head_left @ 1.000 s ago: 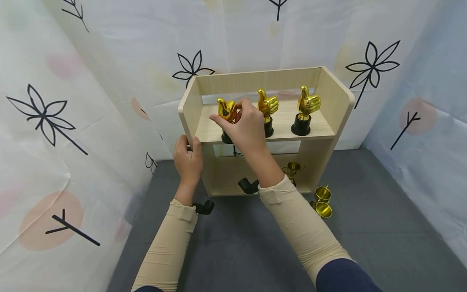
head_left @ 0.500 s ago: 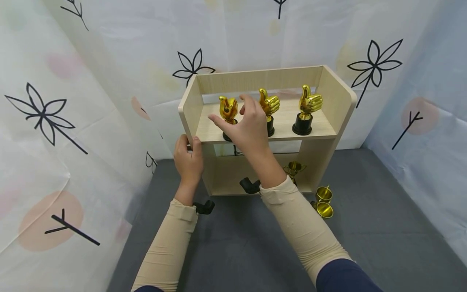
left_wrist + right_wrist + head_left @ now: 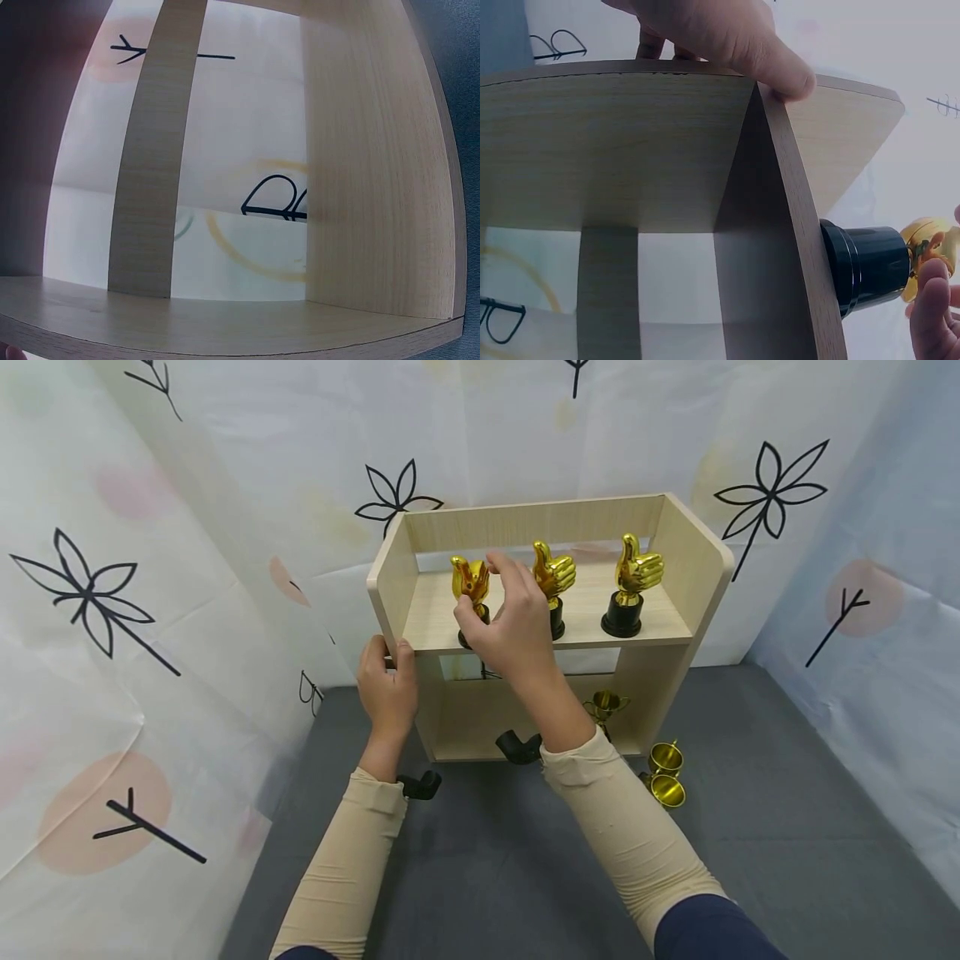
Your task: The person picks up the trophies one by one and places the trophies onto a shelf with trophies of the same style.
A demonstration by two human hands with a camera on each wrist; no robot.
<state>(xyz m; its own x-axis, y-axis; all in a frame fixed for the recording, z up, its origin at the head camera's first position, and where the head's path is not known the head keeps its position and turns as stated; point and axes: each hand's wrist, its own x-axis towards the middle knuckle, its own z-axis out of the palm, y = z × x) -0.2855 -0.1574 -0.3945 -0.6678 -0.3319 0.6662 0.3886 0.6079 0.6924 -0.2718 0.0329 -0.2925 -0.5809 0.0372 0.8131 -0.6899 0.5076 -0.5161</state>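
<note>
left trophy [image 3: 471, 578]: front-left corner of shelf [image 3: 429, 620], beside right hand [image 3: 516, 618]
right hand: kinda loose
left hand [image 3: 387, 687]: gripping shelf's left edge
bottom bay [image 3: 480, 720]: gold cup [image 3: 604, 703], rightish

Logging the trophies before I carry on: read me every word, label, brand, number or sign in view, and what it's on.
No readable text in any view.
Backdrop: black plant drawings, not letters.
Thumbs-up trophies: no lettering I can make out on their black bases.
Gold cups: too small to tell.
</note>
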